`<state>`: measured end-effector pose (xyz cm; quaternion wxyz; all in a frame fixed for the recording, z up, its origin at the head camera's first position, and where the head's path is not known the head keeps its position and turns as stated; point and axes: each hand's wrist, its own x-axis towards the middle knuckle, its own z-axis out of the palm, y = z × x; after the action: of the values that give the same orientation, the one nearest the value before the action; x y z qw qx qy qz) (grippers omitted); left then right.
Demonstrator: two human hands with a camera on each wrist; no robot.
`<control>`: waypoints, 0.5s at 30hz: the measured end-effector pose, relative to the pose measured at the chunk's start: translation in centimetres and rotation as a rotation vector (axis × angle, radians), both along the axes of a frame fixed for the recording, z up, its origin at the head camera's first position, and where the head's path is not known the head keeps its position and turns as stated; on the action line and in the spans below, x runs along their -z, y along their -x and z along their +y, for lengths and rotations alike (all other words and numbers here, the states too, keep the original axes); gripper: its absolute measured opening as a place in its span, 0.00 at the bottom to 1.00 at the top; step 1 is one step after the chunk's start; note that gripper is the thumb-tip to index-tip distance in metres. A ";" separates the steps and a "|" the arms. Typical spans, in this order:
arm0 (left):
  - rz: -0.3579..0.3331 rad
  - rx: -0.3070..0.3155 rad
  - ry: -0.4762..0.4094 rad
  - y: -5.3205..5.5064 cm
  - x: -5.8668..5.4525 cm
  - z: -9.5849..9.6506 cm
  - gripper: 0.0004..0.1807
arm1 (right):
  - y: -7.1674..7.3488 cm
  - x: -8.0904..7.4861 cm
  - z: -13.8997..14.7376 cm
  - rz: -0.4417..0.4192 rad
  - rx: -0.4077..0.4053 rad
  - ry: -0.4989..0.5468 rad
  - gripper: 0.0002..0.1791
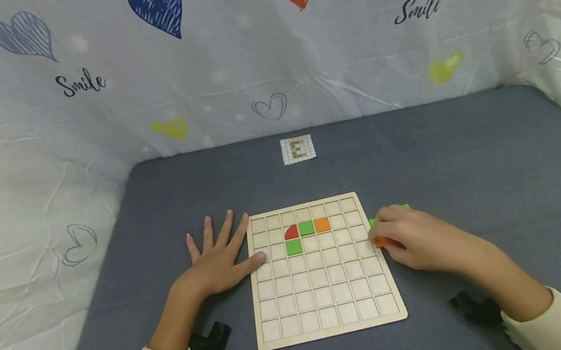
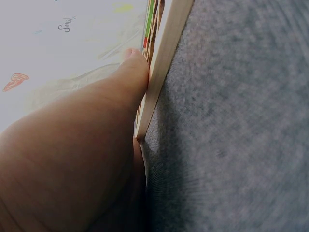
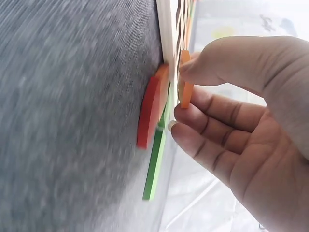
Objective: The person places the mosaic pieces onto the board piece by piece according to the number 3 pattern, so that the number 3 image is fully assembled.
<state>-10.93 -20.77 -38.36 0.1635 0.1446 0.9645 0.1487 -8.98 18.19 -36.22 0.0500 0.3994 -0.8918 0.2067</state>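
A light wooden grid board (image 1: 323, 297) lies on the dark grey table. Near its top sit a red quarter-round tile (image 1: 291, 233), a green square tile (image 1: 306, 228) and an orange square tile (image 1: 322, 225) in a row, with another green square (image 1: 293, 247) below the red one. My left hand (image 1: 215, 271) lies with fingers spread beside the board, its thumb over the left rim. At the right edge, my right hand (image 1: 423, 238) pinches an orange tile (image 3: 186, 89) between thumb and fingers, raised off the table.
Beside the board's right edge lie loose tiles: a red one (image 3: 148, 113), a green one (image 3: 154, 164) and an orange one (image 3: 163, 83), largely hidden by the right hand in the head view. A small printed pattern card (image 1: 298, 149) lies near the table's far edge, before a patterned curtain (image 1: 219, 57).
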 end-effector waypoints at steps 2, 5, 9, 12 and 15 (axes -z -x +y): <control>-0.003 0.001 0.001 0.0 0.0 0.0 0.52 | 0.0 0.0 -0.4 -0.003 -0.013 -0.003 0.13; -0.003 0.002 -0.002 0.0 -0.2 0.0 0.52 | 0.2 0.0 -1.1 -0.008 -0.041 -0.012 0.12; -0.004 0.001 -0.007 0.0 -0.2 0.0 0.51 | 0.3 -0.2 -2.0 -0.011 -0.073 -0.028 0.12; -0.003 0.002 -0.009 0.0 -0.1 0.0 0.51 | 0.5 -0.2 -2.7 -0.007 -0.096 -0.034 0.12; -0.005 0.003 -0.004 0.0 0.0 -0.1 0.51 | 0.6 -0.2 -3.5 -0.004 -0.116 -0.026 0.12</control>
<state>-10.94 -20.83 -38.33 0.1659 0.1461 0.9635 0.1508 -9.53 14.71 -36.03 0.0310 0.4505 -0.8699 0.1984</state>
